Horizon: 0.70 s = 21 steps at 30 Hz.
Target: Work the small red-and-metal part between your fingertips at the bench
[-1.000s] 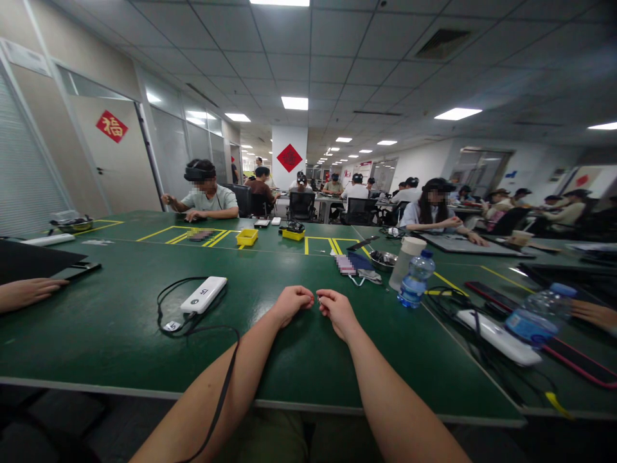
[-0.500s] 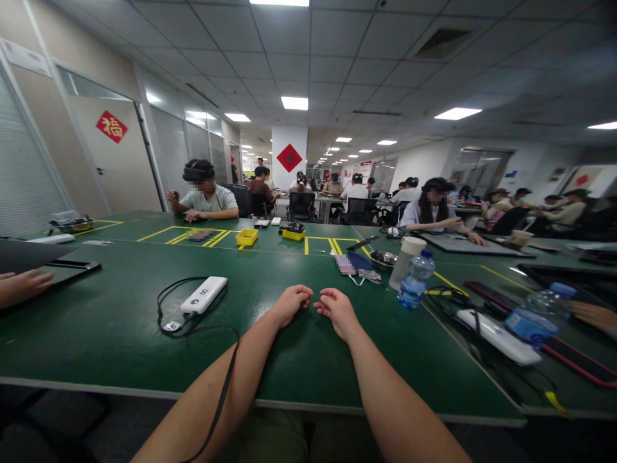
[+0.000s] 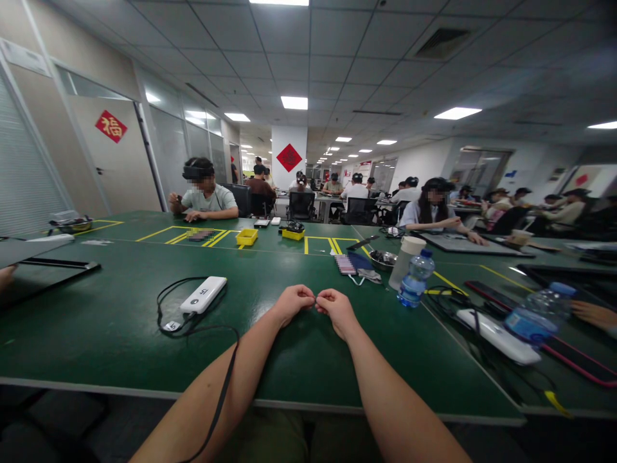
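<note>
My left hand [image 3: 294, 305] and my right hand [image 3: 336, 311] are held just above the green table [image 3: 270, 379], fingertips meeting in the middle. Both have thumb and fingers pinched together. Whatever is between the fingertips is too small or too hidden to make out. To the left of my left hand lies a white power bank [image 3: 204, 294] with a black cable [image 3: 230, 329] that runs across my left forearm. Beyond my right hand, to its right, stand a clear plastic water bottle [image 3: 415, 279] with a blue cap and a pale cup [image 3: 407, 257].
Farther back sit two yellow trays [image 3: 247, 238], a metal bowl [image 3: 384, 258] and a dark cloth [image 3: 361, 262]. On the right lie another bottle [image 3: 540, 315] and a white power bank [image 3: 499, 335] with cables. Several people wearing headsets sit around, and a co-worker's hand shows at each side.
My two hands have come closer, their fingertips now meeting where a small gap was. At the far left, a co-worker's dark panel has been raised and covers most of that hand.
</note>
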Each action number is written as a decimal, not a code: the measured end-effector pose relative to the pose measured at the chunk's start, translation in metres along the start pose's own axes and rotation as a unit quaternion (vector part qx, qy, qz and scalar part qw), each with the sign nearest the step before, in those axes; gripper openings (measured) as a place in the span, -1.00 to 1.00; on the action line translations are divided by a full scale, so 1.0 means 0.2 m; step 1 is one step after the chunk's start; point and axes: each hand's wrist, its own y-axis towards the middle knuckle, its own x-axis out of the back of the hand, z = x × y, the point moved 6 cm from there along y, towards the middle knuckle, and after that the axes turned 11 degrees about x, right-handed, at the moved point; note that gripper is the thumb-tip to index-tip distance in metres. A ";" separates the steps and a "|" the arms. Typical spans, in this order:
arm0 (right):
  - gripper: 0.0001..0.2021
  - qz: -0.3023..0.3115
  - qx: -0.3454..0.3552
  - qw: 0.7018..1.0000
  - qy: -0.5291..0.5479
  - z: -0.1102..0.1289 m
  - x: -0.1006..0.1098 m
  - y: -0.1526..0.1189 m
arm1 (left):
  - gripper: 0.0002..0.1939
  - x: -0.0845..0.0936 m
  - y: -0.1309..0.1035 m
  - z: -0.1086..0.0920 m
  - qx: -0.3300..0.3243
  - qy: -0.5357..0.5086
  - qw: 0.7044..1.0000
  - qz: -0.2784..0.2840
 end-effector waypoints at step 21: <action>-0.65 0.004 0.011 1.000 0.021 0.00 0.01 0.00 | -0.73 -0.02 -0.01 -0.04 -0.014 0.001 0.999 0.042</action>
